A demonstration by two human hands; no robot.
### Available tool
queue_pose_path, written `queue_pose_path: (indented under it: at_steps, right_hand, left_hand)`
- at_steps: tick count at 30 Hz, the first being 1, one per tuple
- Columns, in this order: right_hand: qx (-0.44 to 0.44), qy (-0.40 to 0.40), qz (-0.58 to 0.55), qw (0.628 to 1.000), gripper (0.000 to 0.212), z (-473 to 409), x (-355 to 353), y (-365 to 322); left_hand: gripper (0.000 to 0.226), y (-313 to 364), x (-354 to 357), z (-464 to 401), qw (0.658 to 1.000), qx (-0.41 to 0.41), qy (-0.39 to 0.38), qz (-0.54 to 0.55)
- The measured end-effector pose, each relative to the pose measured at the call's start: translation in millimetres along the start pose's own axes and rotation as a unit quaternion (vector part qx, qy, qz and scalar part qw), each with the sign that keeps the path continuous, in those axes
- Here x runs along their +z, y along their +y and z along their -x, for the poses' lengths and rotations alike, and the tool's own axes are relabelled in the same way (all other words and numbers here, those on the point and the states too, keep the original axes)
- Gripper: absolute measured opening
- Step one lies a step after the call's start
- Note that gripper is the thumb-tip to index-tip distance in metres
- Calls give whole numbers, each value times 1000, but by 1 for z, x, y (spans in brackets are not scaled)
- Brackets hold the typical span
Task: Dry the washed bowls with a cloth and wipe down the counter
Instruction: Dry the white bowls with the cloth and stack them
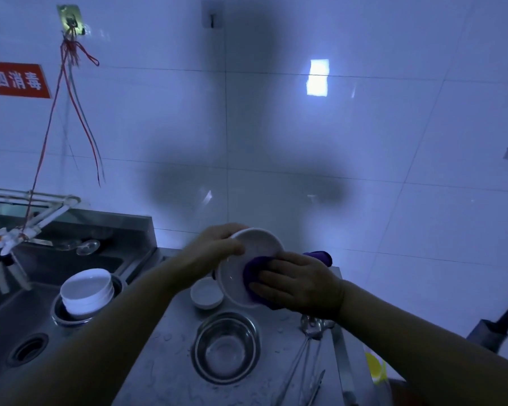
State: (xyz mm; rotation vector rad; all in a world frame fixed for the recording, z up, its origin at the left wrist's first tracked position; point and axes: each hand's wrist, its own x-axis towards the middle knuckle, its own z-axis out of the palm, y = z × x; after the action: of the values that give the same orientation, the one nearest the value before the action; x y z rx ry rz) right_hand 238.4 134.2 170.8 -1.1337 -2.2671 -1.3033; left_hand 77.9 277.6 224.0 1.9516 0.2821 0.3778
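Note:
My left hand (217, 247) grips the rim of a white bowl (254, 247), holding it tilted above the steel counter (165, 361). My right hand (299, 281) presses a purple cloth (251, 272) into the bowl's inside; a tail of the cloth sticks out behind that hand. A small white bowl (206, 295) stands on the counter just below the held one. In front of it sits a steel bowl (226, 347). A stack of white bowls (85, 291) rests in a metal basin in the sink at the left.
The sink (18, 312) with its drain (27, 350) lies left; a tap (12, 238) hangs over it. Metal ladles and tongs (308, 356) lie on the counter's right side. Water drops dot the counter. A tiled wall stands close behind. A yellow object (374, 369) sits past the counter's right edge.

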Motion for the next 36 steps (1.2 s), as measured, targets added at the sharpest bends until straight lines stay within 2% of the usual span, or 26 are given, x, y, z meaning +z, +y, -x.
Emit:
queue_pose_path:
  at_steps: [1, 3, 6, 9, 11, 14, 18, 20, 21, 22, 24, 27, 29, 32, 36]
  right_hand:
    - [10, -7, 1, 1000, 11, -2, -1, 0]
    - [72, -2, 14, 997, 11, -7, 0, -6]
    - [232, 53, 23, 971, 22, -24, 8, -24]
    - [311, 95, 7, 946, 28, -38, 20, -43]
    - [302, 94, -8, 949, 28, -35, 22, -45]
    - [202, 58, 3, 978, 22, -17, 18, -32]
    - [21, 2, -11, 1000, 11, 1, 8, -4]
    - [-23, -12, -25, 999, 10, 3, 7, 2]
    - [-21, -14, -24, 999, 10, 2, 7, 2]
    - [-4, -12, -16, 1000, 9, 0, 7, 0]
    - [74, 10, 14, 997, 9, -7, 9, -7]
    - [234, 74, 38, 969, 20, -26, 16, -21]
    - [285, 100, 27, 953, 25, -35, 23, -33]
    - [282, 95, 9, 955, 25, -32, 27, -38]
    - [143, 36, 18, 989, 15, -9, 21, -20]
  left_hand:
    - [34, 0, -1, -1, 1000, 2, 10, 20]
    - [30, -4, 9, 1, 992, 20, 96, 84]
    - [28, -16, 41, 1, 960, 58, 207, 181]
    - [30, -18, 54, -1, 940, 96, 268, 188]
    - [28, -17, 50, 0, 945, 117, 267, 149]
    - [25, -14, 37, 2, 961, 123, 219, 118]
    - [36, -1, 11, 1, 997, 45, 68, 3]
    - [42, 6, -2, -2, 999, 1, -23, -48]
    - [44, 8, -6, -3, 998, -12, -41, -51]
    - [44, 9, -7, -3, 999, -13, -32, -37]
    - [42, 4, 1, -1, 998, 8, 50, 38]
    - [32, -8, 34, 2, 967, 69, 190, 155]
    - [30, -14, 47, 1, 947, 114, 249, 169]
    - [32, -16, 43, -1, 949, 143, 244, 142]
    - [31, -17, 28, -2, 974, 120, 176, 81]
